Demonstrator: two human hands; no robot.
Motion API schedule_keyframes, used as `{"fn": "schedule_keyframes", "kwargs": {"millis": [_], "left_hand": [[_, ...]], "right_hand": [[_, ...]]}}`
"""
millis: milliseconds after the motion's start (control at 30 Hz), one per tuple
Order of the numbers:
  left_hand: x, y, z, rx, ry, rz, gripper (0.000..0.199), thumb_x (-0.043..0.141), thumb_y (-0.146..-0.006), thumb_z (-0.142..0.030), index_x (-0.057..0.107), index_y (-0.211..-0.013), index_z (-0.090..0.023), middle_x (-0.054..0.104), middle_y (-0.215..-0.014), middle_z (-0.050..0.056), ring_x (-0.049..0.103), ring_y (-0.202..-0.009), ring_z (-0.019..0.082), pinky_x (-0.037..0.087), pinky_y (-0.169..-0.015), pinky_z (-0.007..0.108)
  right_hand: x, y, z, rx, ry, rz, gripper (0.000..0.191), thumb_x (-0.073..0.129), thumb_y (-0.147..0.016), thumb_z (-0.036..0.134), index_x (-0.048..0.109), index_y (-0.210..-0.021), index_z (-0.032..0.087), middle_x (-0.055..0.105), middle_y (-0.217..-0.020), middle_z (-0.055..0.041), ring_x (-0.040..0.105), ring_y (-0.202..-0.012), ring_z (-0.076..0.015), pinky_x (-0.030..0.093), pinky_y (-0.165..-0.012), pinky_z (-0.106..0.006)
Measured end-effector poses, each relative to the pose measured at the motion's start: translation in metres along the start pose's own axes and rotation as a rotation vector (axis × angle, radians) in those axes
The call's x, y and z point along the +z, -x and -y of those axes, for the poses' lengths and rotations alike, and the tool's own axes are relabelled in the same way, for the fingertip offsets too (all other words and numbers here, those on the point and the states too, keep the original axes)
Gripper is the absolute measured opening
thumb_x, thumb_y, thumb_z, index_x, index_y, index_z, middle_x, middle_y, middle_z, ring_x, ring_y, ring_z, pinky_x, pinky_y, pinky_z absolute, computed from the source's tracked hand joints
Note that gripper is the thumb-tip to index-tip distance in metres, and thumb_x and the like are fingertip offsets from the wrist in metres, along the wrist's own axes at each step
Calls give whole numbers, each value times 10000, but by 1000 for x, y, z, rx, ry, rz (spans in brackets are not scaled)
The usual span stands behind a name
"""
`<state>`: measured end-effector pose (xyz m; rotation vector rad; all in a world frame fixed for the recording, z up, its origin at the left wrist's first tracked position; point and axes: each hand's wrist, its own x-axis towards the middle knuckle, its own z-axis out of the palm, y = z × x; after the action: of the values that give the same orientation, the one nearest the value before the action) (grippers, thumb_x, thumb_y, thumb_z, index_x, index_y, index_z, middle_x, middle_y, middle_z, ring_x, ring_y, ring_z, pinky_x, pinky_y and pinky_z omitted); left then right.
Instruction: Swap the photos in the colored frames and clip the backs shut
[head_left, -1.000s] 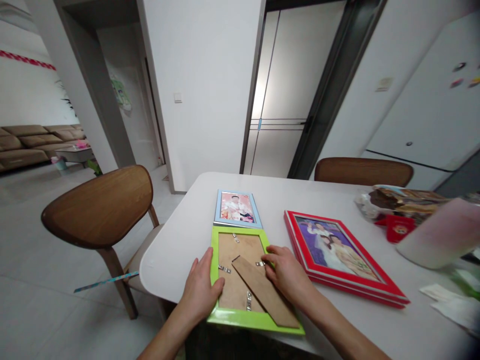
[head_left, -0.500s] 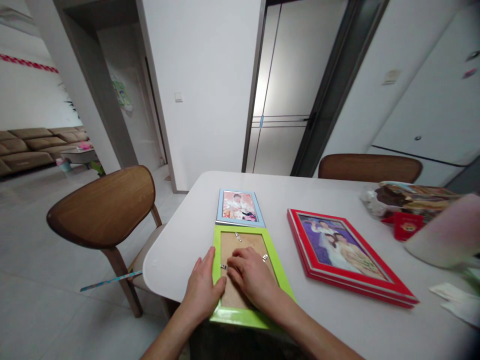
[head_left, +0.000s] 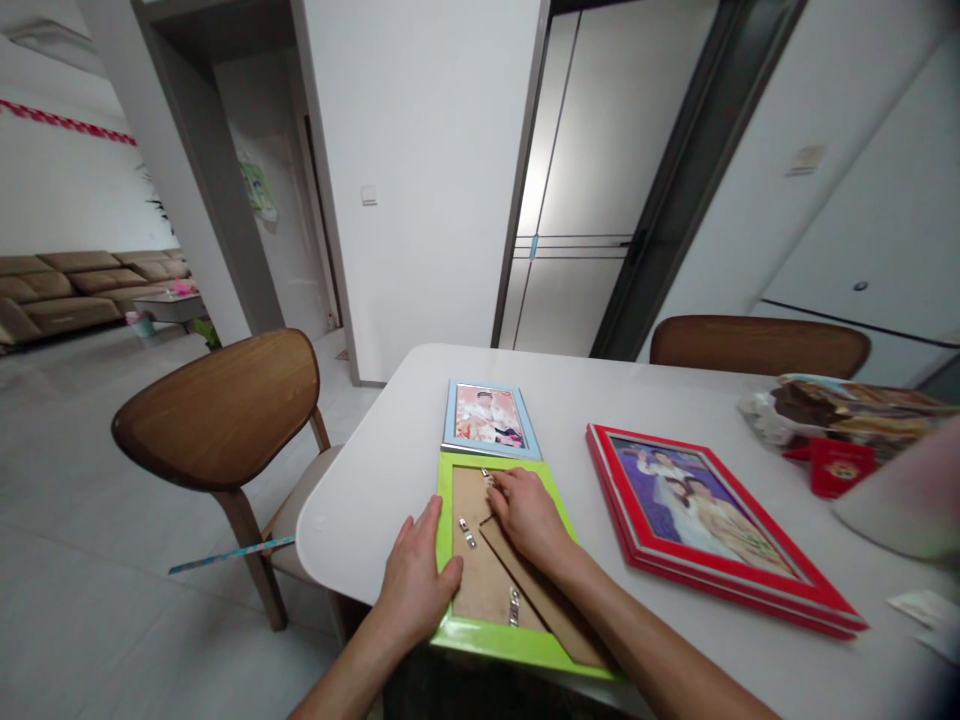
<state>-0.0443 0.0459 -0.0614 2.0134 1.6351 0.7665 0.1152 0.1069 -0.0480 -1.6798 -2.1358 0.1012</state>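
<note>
The green frame (head_left: 510, 560) is lying face down at the bench (head_left: 360, 490) edge. The left hand (head_left: 416, 580) is pressing its left rim, open-palmed; the right hand (head_left: 529, 510) is fingering a top clip, grip loose. A blue frame (head_left: 489, 418) is touching beyond, a red frame (head_left: 705, 520) lying right.

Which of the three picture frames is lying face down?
The green frame under both hands: its brown backing and clips face up, while the blue frame and red frame show photos.

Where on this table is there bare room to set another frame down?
Bare white table lies behind the blue frame and red frame, and left of the green frame. The right end, around the food bag, is crowded.
</note>
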Motion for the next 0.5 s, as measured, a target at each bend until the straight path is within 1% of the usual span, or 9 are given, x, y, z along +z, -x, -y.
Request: {"fn": "schedule_keyframes", "kwargs": {"millis": [133, 233, 333, 400, 500], "left_hand": [[0, -1, -1, 5, 5, 10, 627, 463, -685, -206, 277, -1263, -49, 360, -1294, 138, 335, -1176, 252, 192, -1011, 393], [0, -1, -1, 8, 7, 11, 633, 468, -679, -199, 277, -1261, -40, 366, -1289, 144, 351, -1165, 248, 205, -1008, 378], [-1, -1, -2, 9, 6, 6, 630, 466, -680, -198, 276, -1261, -42, 375, -1283, 146, 368, -1152, 248, 226, -1000, 370], [-1, -1, -2, 5, 4, 8, 627, 460, -683, -198, 273, -1261, -40, 376, -1282, 147, 370, -1150, 248, 237, -993, 366], [-2, 0, -2, -4, 0, 9, 627, 457, -684, -202, 272, -1260, -36, 380, -1278, 149, 373, -1147, 246, 247, -988, 358]], "right_hand": [[5, -10, -9, 58, 24, -5, 270, 382, -788, 237, 627, -883, 175, 561, -851, -82, 463, -820, -189, 317, -730, -277], [8, -11, -8, 67, 22, 2, 276, 387, -783, 240, 628, -913, 203, 560, -861, -74, 462, -830, -190, 318, -723, -278], [8, -12, -6, 51, 7, 17, 268, 400, -775, 239, 634, -905, 241, 562, -875, -60, 465, -835, -189, 322, -724, -282], [5, -11, -4, 31, -9, 29, 269, 403, -770, 231, 636, -904, 242, 565, -882, -61, 469, -843, -191, 326, -737, -289], [-9, 0, -2, -14, -44, 50, 301, 417, -760, 233, 592, -1005, 211, 567, -925, -71, 477, -870, -181, 335, -780, -288]]}}
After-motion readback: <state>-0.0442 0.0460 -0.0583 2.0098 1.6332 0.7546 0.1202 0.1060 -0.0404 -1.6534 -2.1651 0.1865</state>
